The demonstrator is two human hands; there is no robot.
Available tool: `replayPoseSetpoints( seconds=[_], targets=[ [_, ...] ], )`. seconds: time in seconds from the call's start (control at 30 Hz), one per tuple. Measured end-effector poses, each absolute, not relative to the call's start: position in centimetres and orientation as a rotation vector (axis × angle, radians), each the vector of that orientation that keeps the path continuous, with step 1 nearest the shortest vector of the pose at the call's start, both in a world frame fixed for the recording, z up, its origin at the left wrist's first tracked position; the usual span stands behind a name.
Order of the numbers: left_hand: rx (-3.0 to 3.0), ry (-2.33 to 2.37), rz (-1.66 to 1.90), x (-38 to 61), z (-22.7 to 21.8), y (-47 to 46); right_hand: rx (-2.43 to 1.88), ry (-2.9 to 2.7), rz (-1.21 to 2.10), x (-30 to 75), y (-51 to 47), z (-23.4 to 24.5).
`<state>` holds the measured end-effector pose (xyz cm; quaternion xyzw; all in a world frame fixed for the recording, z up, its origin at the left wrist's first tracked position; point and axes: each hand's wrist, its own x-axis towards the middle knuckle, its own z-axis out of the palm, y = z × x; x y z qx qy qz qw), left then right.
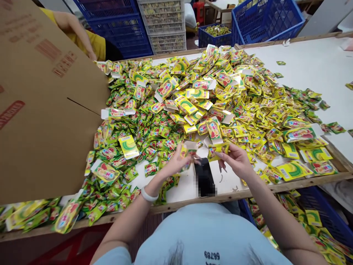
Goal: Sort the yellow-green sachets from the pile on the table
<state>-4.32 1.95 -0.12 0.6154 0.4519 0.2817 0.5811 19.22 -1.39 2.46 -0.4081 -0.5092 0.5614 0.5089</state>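
My left hand (178, 162) is closed on a small yellow carton (189, 147) with its white flap open, and green sachets show under its fingers. My right hand (236, 159) pinches a yellow-green sachet (218, 150) next to the carton. Both hands hover over the near edge of the white table (311, 66), just above a dark phone (204, 177) lying flat. A big heap of green and yellow sachets (154, 129) and flat yellow cartons (187, 105) covers the table beyond them.
A large brown cardboard sheet (41, 110) leans over the table's left part. Another person's arm (73, 27) in a yellow sleeve reaches in at the far left. Blue crates (264, 18) and white crates (165, 25) stand behind; a blue crate of sachets (325, 221) sits below right.
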Motion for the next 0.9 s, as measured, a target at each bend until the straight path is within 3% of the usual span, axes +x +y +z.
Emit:
replayPoseSetpoints(
  seconds=[0.13, 0.43, 0.7, 0.9],
  targets=[
    [1.134, 0.783, 0.579, -3.0, 1.2, -0.6, -0.904, -1.413, 1.204, 17.5, -0.3, 4.1],
    [1.271, 0.754, 0.537, -2.0, 2.8, -1.6, -1.053, -2.289, 0.772, 19.2, -1.4, 7.0],
    [1.240, 0.683, 0.339, -1.1, 1.2, -2.5, -1.045, -2.107, 1.011, 21.5, -3.4, 4.9],
    [1.390, 0.687, 0.245, 0.7, 1.4, -2.8, -0.884, -2.167, 1.536, 21.7, -4.8, 4.3]
  ],
)
